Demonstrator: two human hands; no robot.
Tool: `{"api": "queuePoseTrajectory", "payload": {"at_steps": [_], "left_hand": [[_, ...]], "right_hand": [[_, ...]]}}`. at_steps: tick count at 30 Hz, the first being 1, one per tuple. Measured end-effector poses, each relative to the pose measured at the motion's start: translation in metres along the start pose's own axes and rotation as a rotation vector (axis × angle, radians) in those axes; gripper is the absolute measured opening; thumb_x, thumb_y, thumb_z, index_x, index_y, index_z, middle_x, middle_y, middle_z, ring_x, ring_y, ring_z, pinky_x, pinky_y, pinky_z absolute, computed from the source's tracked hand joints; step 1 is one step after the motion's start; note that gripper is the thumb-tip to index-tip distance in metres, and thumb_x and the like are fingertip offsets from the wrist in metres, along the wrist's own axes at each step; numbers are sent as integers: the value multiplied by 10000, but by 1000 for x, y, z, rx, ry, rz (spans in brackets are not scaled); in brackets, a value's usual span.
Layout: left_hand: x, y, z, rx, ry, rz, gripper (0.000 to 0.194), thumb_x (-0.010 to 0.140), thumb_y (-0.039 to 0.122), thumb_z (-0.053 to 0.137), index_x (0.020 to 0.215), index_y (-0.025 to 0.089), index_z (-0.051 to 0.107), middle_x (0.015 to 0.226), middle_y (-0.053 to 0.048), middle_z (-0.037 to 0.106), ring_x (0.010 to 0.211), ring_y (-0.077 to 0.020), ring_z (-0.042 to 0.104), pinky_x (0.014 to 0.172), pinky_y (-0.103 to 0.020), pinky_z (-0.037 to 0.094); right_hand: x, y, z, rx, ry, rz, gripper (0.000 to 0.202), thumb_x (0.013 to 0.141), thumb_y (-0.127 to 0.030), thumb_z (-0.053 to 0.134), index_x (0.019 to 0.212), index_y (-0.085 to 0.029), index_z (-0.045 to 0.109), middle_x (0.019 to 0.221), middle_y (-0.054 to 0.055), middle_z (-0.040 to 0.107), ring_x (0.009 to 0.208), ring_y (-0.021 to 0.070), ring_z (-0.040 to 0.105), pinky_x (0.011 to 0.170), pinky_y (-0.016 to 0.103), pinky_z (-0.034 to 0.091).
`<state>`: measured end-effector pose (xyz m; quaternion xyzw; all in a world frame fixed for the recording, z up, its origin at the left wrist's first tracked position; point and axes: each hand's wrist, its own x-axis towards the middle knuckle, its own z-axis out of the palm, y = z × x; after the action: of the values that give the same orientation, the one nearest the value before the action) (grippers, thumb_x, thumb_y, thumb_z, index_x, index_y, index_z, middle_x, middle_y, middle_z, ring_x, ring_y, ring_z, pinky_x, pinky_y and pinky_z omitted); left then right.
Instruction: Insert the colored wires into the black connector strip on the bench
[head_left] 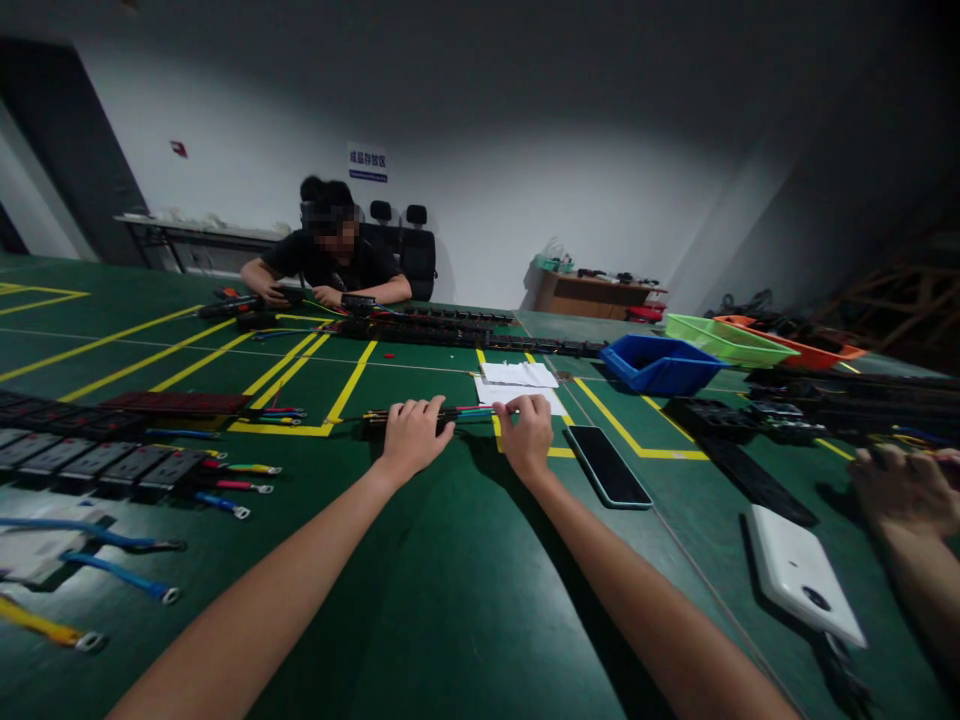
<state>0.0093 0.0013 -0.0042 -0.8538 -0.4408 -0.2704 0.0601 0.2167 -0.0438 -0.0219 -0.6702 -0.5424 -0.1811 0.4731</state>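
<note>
My left hand (414, 438) lies palm down over a dark bundle of wires, its fingers curled round it on the green table. Thin coloured wires (471, 411), red, blue and dark, run from it toward the right. At their right end my right hand (528, 436) pinches them, the fingertips closed close to the white papers (519, 376). What the bundle is joined to under my left hand is hidden. Just right of my right hand lies a phone (609, 466) with a dark screen.
Opposite sits a person (337, 255) handling dark parts. Rows of black socket strips (112, 462) with lug-ended cables (124, 575) lie left. Blue (660, 365), green (727, 340) and orange bins (806, 345) stand right, beyond a white device (802, 570). Another person's hand (904, 490) is at right.
</note>
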Motion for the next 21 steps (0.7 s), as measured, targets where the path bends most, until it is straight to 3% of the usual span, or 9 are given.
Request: {"api": "queuePoseTrajectory", "payload": {"at_steps": [4, 13, 16, 21], "left_hand": [[0, 0, -1, 2, -17, 22, 437, 991, 486, 419, 1279, 221, 613, 1135, -112, 723, 1055, -295, 615, 932, -468, 394], [1, -1, -1, -71, -17, 12, 434, 986, 504, 423, 1188, 194, 651, 1134, -121, 726, 1065, -296, 635, 978, -489, 406], [1, -3, 1, -82, -14, -7, 466, 979, 521, 431, 1233, 181, 623, 1131, -132, 727, 1070, -301, 643, 988, -491, 412], [2, -3, 3, -66, -7, -15, 487, 971, 520, 443, 1275, 168, 586, 1117, -142, 724, 1059, -310, 645, 983, -494, 412]], "right_hand": [[1, 6, 3, -12, -40, 133, 362, 954, -535, 552, 838, -202, 635, 990, 105, 557, 949, 264, 522, 712, 330, 392], [0, 13, 6, -32, -155, 242, 467, 938, -614, 524, 776, -200, 666, 895, 123, 616, 882, 274, 542, 653, 327, 349], [2, 14, 7, 21, -159, 187, 427, 955, -562, 529, 775, -199, 661, 863, 108, 613, 863, 263, 547, 705, 341, 380], [3, 8, 2, 61, -35, -23, 318, 987, -451, 529, 823, -205, 646, 923, 95, 600, 901, 245, 533, 792, 347, 407]]}}
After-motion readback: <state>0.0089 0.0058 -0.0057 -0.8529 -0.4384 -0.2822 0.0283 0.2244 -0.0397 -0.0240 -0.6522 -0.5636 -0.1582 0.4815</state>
